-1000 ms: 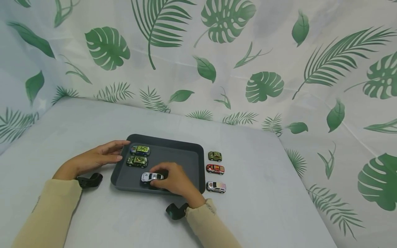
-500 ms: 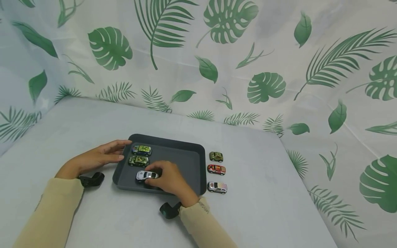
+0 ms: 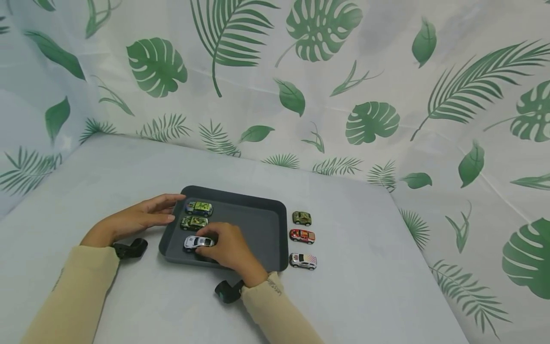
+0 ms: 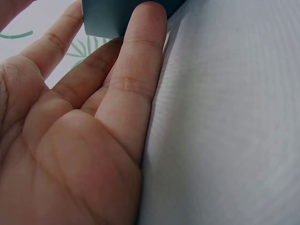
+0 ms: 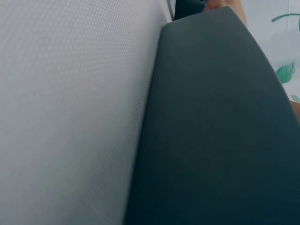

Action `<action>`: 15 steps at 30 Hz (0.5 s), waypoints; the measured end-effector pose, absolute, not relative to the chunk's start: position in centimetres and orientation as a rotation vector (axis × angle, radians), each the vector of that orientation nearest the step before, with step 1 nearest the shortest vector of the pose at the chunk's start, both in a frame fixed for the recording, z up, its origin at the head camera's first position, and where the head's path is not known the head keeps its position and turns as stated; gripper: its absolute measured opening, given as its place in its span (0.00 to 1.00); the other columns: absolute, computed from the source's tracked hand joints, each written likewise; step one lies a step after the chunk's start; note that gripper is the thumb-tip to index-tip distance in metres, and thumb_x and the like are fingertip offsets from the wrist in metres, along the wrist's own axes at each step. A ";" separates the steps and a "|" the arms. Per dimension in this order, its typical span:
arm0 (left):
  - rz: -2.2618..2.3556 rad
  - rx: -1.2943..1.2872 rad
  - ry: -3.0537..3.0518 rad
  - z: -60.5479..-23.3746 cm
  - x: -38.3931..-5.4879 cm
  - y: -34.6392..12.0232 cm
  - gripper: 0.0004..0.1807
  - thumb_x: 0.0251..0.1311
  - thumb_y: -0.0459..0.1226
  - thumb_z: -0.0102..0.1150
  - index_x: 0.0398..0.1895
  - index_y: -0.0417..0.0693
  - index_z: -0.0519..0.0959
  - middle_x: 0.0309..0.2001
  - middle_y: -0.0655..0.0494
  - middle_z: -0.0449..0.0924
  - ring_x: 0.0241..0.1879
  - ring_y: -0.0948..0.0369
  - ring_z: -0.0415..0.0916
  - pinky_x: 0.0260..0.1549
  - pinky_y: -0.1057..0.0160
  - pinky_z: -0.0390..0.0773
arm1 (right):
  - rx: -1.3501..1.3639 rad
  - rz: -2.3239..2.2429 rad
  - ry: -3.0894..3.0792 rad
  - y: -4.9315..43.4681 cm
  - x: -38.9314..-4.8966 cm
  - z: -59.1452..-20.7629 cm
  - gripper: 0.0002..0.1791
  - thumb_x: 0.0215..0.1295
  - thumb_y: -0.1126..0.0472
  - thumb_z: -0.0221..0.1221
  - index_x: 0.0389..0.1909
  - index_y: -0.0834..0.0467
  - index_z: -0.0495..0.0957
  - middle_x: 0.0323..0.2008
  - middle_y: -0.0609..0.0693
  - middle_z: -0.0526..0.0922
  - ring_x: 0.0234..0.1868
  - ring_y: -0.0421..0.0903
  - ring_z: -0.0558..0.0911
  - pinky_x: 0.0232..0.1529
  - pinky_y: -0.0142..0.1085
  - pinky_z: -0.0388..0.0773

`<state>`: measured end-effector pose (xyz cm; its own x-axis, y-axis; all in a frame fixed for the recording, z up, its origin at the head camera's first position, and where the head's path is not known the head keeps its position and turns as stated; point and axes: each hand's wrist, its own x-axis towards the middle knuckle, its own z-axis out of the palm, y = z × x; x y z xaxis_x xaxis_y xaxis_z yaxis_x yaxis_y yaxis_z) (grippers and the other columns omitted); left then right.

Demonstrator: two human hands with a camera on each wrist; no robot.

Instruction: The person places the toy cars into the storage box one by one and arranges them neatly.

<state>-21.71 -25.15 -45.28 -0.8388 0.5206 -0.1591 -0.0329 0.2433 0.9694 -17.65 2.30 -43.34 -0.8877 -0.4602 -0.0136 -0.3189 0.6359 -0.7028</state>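
Note:
In the head view, my right hand pinches a white toy car between thumb and fingers, low over the front left part of a dark grey tray. Behind that car, a camouflage toy car and a yellow-green toy car stand in a column inside the tray. My left hand lies at the tray's left side, fingers fairly straight and touching its rim. The left wrist view shows a fingertip against the tray's outer wall. The tray's front wall hides the right hand's grip in the right wrist view.
Right of the tray, a small green camouflage car, a red car and a white-silver car stand on the white table. A leaf-patterned cloth hangs behind. Black wrist cameras sit by both wrists.
My right hand has moved left across the tray with the white car, which now sits in front of the camouflage car. The left hand keeps its place at the tray's rim.

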 end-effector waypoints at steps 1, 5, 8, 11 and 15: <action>1.630 0.444 2.069 -45.3 -21.7 -25.2 0.40 0.80 0.40 0.59 0.87 0.41 0.53 0.86 0.31 0.43 0.82 0.28 0.47 0.75 0.25 0.55 | -0.652 -1.080 2.671 2.2 -17.6 -43.3 0.15 0.64 0.63 0.78 0.51 0.55 0.91 0.52 0.49 0.90 0.55 0.41 0.84 0.59 0.37 0.80; 1.626 0.433 2.070 -45.3 -21.7 -25.2 0.40 0.80 0.41 0.59 0.87 0.42 0.53 0.86 0.31 0.43 0.82 0.28 0.45 0.75 0.25 0.54 | -0.686 -1.057 2.696 1.9 -17.6 -43.3 0.15 0.64 0.63 0.78 0.51 0.56 0.91 0.53 0.49 0.90 0.55 0.42 0.85 0.58 0.37 0.80; 1.626 0.427 2.070 -45.3 -21.8 -25.2 0.40 0.80 0.41 0.59 0.87 0.43 0.53 0.86 0.32 0.42 0.82 0.28 0.44 0.75 0.24 0.53 | -0.700 -1.051 2.707 1.7 -17.5 -43.2 0.15 0.64 0.63 0.78 0.51 0.56 0.91 0.54 0.50 0.90 0.57 0.43 0.86 0.60 0.37 0.80; 1.630 0.432 2.070 -45.4 -21.8 -25.2 0.40 0.80 0.41 0.59 0.87 0.43 0.54 0.86 0.32 0.43 0.82 0.28 0.45 0.75 0.24 0.53 | -0.705 -1.038 2.717 1.4 -17.5 -43.2 0.15 0.64 0.63 0.78 0.51 0.56 0.91 0.55 0.50 0.90 0.58 0.44 0.85 0.62 0.38 0.80; 1.635 0.445 2.069 -45.4 -21.8 -25.2 0.40 0.80 0.40 0.59 0.87 0.42 0.54 0.86 0.32 0.43 0.82 0.28 0.46 0.75 0.25 0.54 | -0.702 -1.014 2.724 0.9 -17.6 -43.2 0.15 0.64 0.62 0.78 0.51 0.55 0.91 0.54 0.50 0.90 0.57 0.42 0.85 0.60 0.36 0.80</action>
